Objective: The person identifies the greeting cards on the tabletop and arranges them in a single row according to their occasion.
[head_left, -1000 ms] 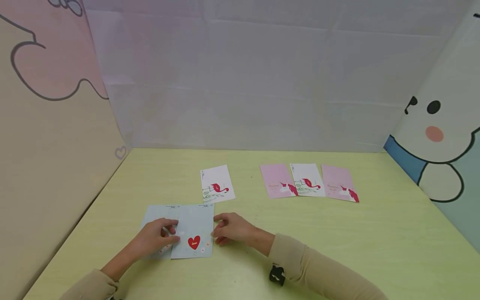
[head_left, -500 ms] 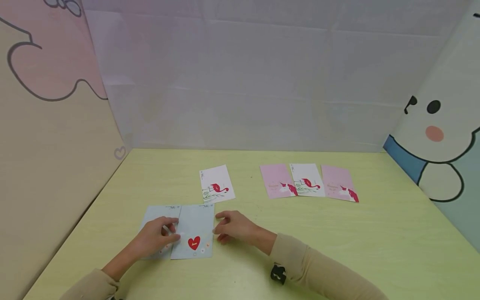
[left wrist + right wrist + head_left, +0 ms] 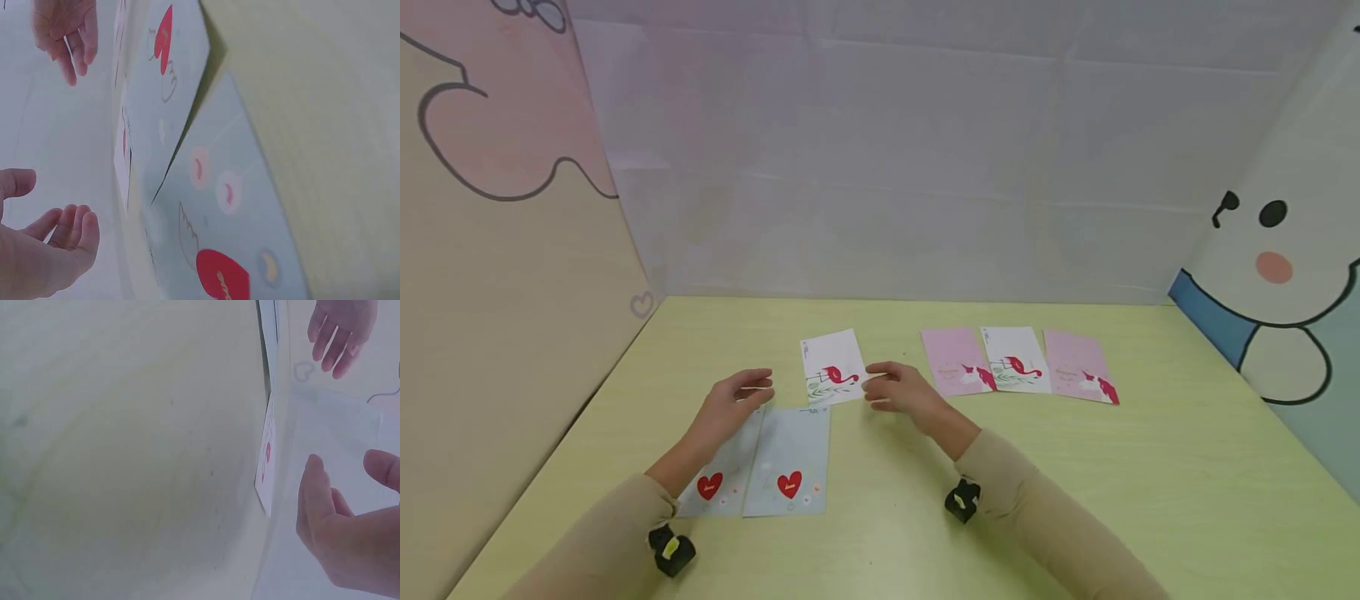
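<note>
A white card with a red flamingo (image 3: 830,362) lies tilted on the table. My right hand (image 3: 912,397) hovers at the card's right edge, fingers loosely bent and holding nothing. On the card's left side is my left hand (image 3: 727,412), raised over the top of a pale blue heart card (image 3: 724,479). Both hands appear apart from the cards in the wrist views. A second pale blue card with a red heart (image 3: 790,458) lies beside the first, just below the flamingo card. In the left wrist view, one edge of a blue card (image 3: 165,75) lifts slightly.
At the back right lie a pink unicorn card (image 3: 951,358), another white flamingo card (image 3: 1011,354) and a second pink unicorn card (image 3: 1075,358) in a row. A white sheet wall (image 3: 880,167) stands behind the table (image 3: 1000,475), with printed panels at both sides.
Both hands have left the blue heart cards and moved up and away from me, to either side of the left flamingo card. The left blue card's heart is now uncovered. The cards stay put.
</note>
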The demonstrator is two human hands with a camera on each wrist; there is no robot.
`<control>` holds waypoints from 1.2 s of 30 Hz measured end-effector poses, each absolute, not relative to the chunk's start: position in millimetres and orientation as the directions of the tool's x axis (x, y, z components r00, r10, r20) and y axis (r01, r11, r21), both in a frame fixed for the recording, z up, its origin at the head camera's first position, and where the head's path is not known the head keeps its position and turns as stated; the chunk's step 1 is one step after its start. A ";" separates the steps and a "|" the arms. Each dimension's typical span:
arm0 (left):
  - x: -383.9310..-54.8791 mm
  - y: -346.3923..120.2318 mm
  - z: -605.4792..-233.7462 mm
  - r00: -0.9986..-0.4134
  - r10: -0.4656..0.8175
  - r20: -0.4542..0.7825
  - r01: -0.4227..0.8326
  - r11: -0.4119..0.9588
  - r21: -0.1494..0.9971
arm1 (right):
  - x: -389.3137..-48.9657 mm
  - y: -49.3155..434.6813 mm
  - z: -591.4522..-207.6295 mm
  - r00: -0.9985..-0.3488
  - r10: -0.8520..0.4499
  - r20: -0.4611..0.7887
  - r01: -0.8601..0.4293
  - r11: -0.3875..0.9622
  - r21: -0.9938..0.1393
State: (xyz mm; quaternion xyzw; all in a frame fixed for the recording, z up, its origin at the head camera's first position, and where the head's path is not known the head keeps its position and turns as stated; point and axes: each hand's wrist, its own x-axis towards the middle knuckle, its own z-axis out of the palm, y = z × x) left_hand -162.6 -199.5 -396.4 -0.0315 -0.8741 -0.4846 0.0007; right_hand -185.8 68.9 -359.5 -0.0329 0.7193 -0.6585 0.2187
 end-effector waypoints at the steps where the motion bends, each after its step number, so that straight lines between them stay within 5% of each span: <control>1: -170.4 -201.3 -402.1 -0.998 0.059 0.005 0.034 0.503 0.864 | -189.4 70.9 -360.7 -0.908 -0.324 -0.264 0.239 0.117 -0.964; 12: -192.0 -170.8 -368.6 -0.951 0.089 -0.296 -0.243 0.376 0.894 | -222.1 72.6 -368.6 -0.914 -0.227 -0.337 0.325 0.089 -0.941; 24: -207.4 -159.9 -370.0 -0.921 0.103 -0.377 -0.371 0.071 0.926 | -237.7 66.6 -367.0 -0.876 -0.243 -0.417 0.402 0.109 -0.909; 36: -217.2 -143.5 -370.7 -0.893 0.029 -0.448 -0.448 0.026 0.894 | -241.1 59.6 -368.6 -0.877 -0.238 -0.417 0.409 0.086 -0.908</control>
